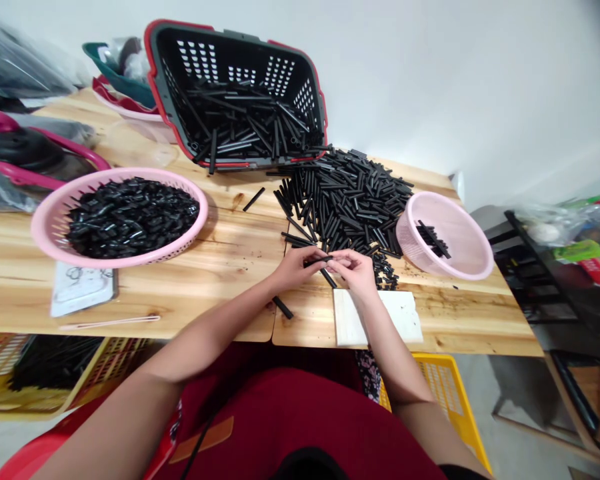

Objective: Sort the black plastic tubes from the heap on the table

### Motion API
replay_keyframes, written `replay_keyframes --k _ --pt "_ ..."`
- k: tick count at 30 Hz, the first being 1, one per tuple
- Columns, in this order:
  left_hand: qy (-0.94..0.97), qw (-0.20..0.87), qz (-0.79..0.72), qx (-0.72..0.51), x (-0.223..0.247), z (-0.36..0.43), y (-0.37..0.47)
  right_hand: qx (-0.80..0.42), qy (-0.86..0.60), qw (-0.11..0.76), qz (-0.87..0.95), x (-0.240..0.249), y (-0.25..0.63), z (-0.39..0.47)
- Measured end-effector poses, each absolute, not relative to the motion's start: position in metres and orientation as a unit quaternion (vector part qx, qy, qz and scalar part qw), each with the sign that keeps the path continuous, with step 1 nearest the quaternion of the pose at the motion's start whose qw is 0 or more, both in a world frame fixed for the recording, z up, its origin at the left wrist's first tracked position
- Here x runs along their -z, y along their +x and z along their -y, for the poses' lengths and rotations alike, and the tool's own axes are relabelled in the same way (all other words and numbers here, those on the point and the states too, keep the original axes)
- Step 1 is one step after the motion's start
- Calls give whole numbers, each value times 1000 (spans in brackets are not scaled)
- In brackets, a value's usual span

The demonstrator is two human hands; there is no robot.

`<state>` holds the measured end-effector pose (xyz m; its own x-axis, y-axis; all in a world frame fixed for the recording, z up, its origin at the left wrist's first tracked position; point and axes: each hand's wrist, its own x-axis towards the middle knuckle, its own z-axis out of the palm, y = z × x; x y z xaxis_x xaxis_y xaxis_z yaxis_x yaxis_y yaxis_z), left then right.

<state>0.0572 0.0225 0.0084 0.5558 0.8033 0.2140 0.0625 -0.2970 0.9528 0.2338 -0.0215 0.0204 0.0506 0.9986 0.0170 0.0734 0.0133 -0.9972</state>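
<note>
My left hand [301,265] and my right hand [354,269] meet over the wooden table [230,280], fingers closed on a thin black tube [319,261] between them. Another black tube [329,279] lies beneath the fingers. A large pile of black tubes [350,193] spreads just beyond both hands, with shorter black pieces [385,272] at its near right end. The white board [403,317] lies under my right forearm. One more loose tube [283,307] rests near the table's front edge.
A basket [240,40] full of black tubes tilts at the back. The left pink basket [180,250] holds shiny black pieces; the right pink basket [467,240] holds a few tubes. Yellow crates [445,373] stand below the table. A pink stick [110,323] lies at the front left.
</note>
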Motion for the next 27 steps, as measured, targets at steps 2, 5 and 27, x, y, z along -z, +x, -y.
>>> replay_keyframes --k 2,5,27 --pt "725 509 -297 -357 -8 -24 56 -465 -523 498 512 -20 235 22" --pt "747 483 -299 -346 -7 -26 55 -467 -521 494 517 -19 235 22" --pt "771 431 -290 -368 -11 -22 52 -532 -470 488 509 -12 238 22"
